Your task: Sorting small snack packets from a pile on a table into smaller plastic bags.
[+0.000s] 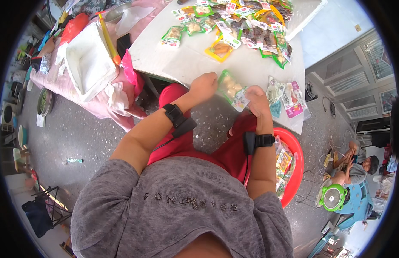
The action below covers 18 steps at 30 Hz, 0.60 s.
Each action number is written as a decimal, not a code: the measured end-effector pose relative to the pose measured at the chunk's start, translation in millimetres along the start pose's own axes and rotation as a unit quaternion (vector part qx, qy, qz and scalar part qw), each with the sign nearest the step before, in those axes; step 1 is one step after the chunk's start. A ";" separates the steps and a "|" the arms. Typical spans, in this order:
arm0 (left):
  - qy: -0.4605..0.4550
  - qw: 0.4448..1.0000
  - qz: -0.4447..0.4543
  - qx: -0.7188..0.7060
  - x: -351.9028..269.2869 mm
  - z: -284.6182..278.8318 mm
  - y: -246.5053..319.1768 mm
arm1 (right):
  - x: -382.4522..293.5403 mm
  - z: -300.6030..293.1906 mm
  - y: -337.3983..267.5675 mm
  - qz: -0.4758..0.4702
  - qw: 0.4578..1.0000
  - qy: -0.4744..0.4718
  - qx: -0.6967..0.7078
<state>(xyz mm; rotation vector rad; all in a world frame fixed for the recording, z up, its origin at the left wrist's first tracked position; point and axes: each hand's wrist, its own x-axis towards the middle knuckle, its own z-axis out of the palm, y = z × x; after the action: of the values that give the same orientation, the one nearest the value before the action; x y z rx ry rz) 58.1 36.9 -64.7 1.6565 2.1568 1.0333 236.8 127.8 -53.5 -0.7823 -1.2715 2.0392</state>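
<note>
A clear vacuum-sealed food packet [231,86] with a green border and pale pieces inside is held up at the table's front edge. My right hand [258,99] grips its lower right corner, by the white printed label. Close to the packet's left edge is my left hand [203,85], fingers curled; whether they pinch the film cannot be made out. Beyond both hands, a heap of similar sealed packets [247,25] covers the far part of the white table [173,61]. One yellow-bordered packet [220,50] lies nearest to me.
Opened-looking printed bags [291,96] lie at the table's right corner. A red basin [297,174] of packets stands on the floor by my right leg. To the left are a white foam box [89,61] and a yellow hand pump [108,38]. A seated person [357,164] is far right, near a green fan [333,197].
</note>
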 end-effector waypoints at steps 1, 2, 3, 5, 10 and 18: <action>0.000 1.000 0.000 0.000 -0.5 -0.5 0.5 | 1.6 -1.1 -1.0 0.025 0.999 -0.009 -0.020; -0.001 1.000 0.003 0.027 -0.8 -0.8 1.1 | 3.4 -2.1 -2.3 0.049 0.998 -0.017 -0.041; -0.001 0.999 0.006 0.054 -1.8 -1.3 1.3 | 4.5 -1.0 -5.9 0.050 0.998 -0.018 -0.040; -0.006 0.998 0.010 0.066 -3.0 -2.6 2.8 | 7.4 2.4 -14.8 0.092 0.981 -0.021 -0.169; -0.017 0.991 0.088 0.096 -3.9 0.8 8.8 | 24.6 9.1 9.0 0.038 0.999 -0.021 0.000; -0.062 0.981 0.073 0.169 -4.7 -1.4 20.2 | 22.4 37.9 10.5 -0.054 0.934 0.099 -0.340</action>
<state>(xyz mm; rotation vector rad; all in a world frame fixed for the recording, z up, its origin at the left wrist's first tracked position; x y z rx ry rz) 74.0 34.3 -51.7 1.9941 2.2497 0.5975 192.3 119.6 -52.9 -1.1549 -1.8727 1.3729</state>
